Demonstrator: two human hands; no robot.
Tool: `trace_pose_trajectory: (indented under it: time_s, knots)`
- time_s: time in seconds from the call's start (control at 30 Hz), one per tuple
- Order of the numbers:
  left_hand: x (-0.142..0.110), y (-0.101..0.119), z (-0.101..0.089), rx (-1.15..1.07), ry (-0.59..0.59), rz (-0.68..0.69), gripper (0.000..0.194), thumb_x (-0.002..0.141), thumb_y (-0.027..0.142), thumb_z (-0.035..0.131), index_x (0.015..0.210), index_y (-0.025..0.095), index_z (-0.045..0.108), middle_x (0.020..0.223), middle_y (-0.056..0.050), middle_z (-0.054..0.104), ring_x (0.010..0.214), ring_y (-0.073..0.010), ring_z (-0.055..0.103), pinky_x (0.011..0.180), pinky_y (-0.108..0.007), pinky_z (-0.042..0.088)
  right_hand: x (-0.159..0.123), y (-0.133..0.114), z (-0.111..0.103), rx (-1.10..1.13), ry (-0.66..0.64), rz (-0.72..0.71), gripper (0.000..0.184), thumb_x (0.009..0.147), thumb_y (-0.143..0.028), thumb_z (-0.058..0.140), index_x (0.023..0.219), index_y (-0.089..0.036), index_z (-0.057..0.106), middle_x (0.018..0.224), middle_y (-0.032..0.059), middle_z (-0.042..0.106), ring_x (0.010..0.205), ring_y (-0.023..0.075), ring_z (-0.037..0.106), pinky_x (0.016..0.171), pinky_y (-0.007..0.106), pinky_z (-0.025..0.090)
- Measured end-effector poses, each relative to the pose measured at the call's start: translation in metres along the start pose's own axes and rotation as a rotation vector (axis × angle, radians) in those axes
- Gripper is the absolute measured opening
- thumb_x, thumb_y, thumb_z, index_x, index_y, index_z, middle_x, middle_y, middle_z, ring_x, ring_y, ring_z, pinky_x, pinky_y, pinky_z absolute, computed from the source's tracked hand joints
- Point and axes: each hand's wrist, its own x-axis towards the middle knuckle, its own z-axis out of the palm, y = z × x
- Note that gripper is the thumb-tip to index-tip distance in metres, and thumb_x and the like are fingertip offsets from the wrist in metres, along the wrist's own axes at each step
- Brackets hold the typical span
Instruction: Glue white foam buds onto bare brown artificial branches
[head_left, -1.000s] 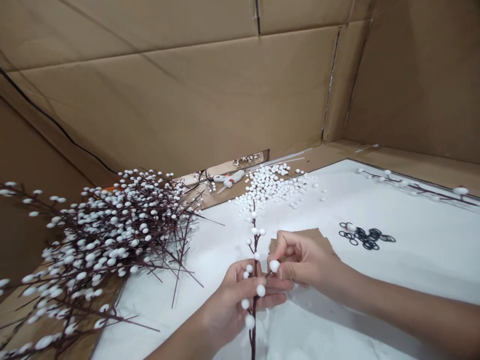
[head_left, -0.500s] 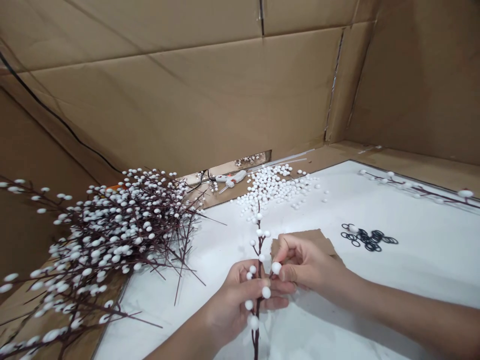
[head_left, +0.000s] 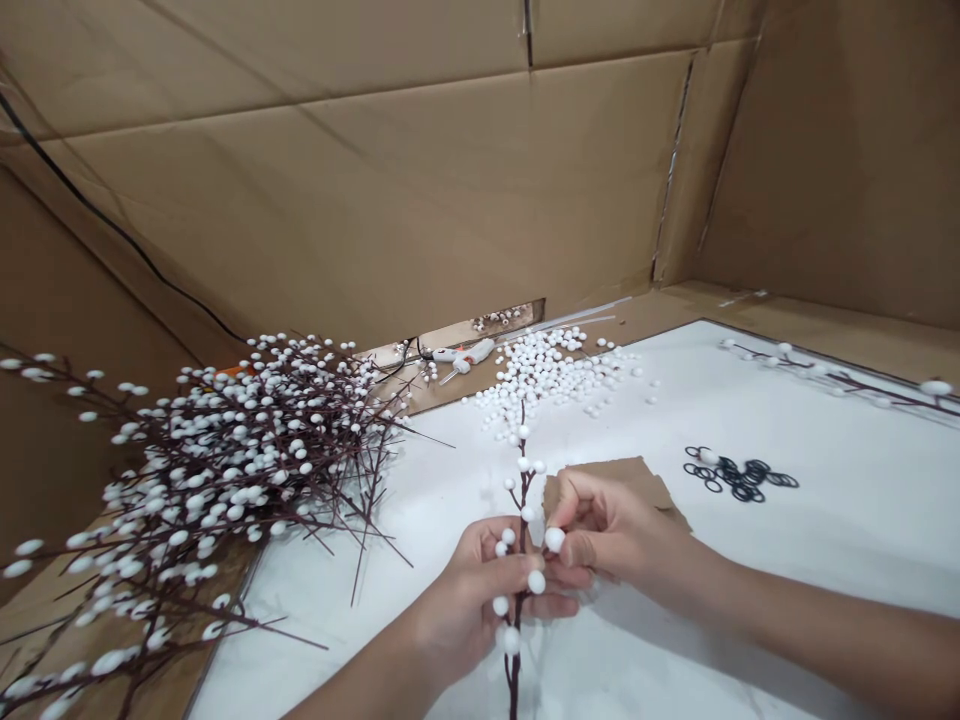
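View shifted; foam-berry branches [head_left: 225, 470] lie heaped left.

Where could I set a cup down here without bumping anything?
Open white sheet lies between the black rings and the far right twig, and between the branch pile and the left hand. Crowded: the loose white balls and glue gun.

Loads of fake pussy willow sprigs [head_left: 217, 470] are heaped left of the right hand [head_left: 619, 530], and loose white foam balls [head_left: 544, 375] are scattered ahead of it. A hot glue gun [head_left: 469, 358] is spotted further out, black rubber rings [head_left: 739, 480] are lying off to the hand's right, and one more sprig [head_left: 840, 378] is laid beyond them, with cardboard walls [head_left: 337, 180] all round.
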Motion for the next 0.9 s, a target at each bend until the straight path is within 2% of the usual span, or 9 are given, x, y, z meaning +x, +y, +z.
trace_pose_trajectory:
  time_s: [0.2, 0.43, 0.6, 0.8, 0.9]
  knots:
    - [-0.001, 0.000, -0.002, 0.022, -0.063, -0.020, 0.019, 0.062, 0.016, 0.072, 0.079, 0.007, 0.068, 0.075, -0.011, 0.073, 0.077, -0.0204, 0.068, 0.067, -0.025, 0.054, 0.000, 0.005, -0.003, -0.007, -0.015, 0.023, 0.020, 0.071, -0.025, 0.066, 0.072, -0.018, 0.047, 0.047, -0.0071, 0.049, 0.045, 0.0066, 0.040, 0.044, 0.019, 0.026]
    - [0.000, 0.000, -0.002, 0.043, -0.028, -0.022, 0.017, 0.064, 0.015, 0.070, 0.079, 0.007, 0.068, 0.074, -0.011, 0.073, 0.075, -0.0193, 0.068, 0.065, -0.025, 0.055, 0.000, 0.006, -0.006, -0.101, -0.015, -0.017, 0.022, 0.071, -0.028, 0.067, 0.070, -0.018, 0.047, 0.053, -0.0056, 0.050, 0.049, 0.0078, 0.043, 0.047, 0.019, 0.030]
    - [0.000, -0.001, -0.001, 0.061, -0.012, -0.023, 0.016, 0.064, 0.017, 0.071, 0.076, 0.009, 0.068, 0.074, -0.010, 0.073, 0.074, -0.0188, 0.067, 0.066, -0.026, 0.055, 0.002, 0.009, -0.009, -0.098, -0.031, -0.043, 0.023, 0.071, -0.030, 0.067, 0.071, -0.018, 0.048, 0.063, -0.0039, 0.052, 0.052, 0.0073, 0.045, 0.048, 0.020, 0.031]
    - [-0.001, 0.001, 0.002, 0.058, -0.006, -0.042, 0.019, 0.058, 0.019, 0.075, 0.072, 0.009, 0.067, 0.073, -0.011, 0.072, 0.073, -0.0196, 0.068, 0.065, -0.027, 0.054, 0.001, 0.011, -0.008, -0.040, -0.046, -0.018, 0.026, 0.070, -0.034, 0.068, 0.071, -0.018, 0.048, 0.064, -0.0043, 0.051, 0.049, 0.0066, 0.043, 0.046, 0.020, 0.030]
    - [-0.001, 0.001, 0.001, 0.048, -0.025, -0.053, 0.022, 0.059, 0.020, 0.074, 0.076, 0.008, 0.067, 0.075, -0.012, 0.072, 0.074, -0.0202, 0.068, 0.067, -0.028, 0.054, 0.002, 0.012, -0.009, -0.041, -0.052, -0.011, 0.031, 0.068, -0.040, 0.069, 0.073, -0.018, 0.048, 0.064, -0.0039, 0.052, 0.050, 0.0069, 0.044, 0.046, 0.020, 0.031]
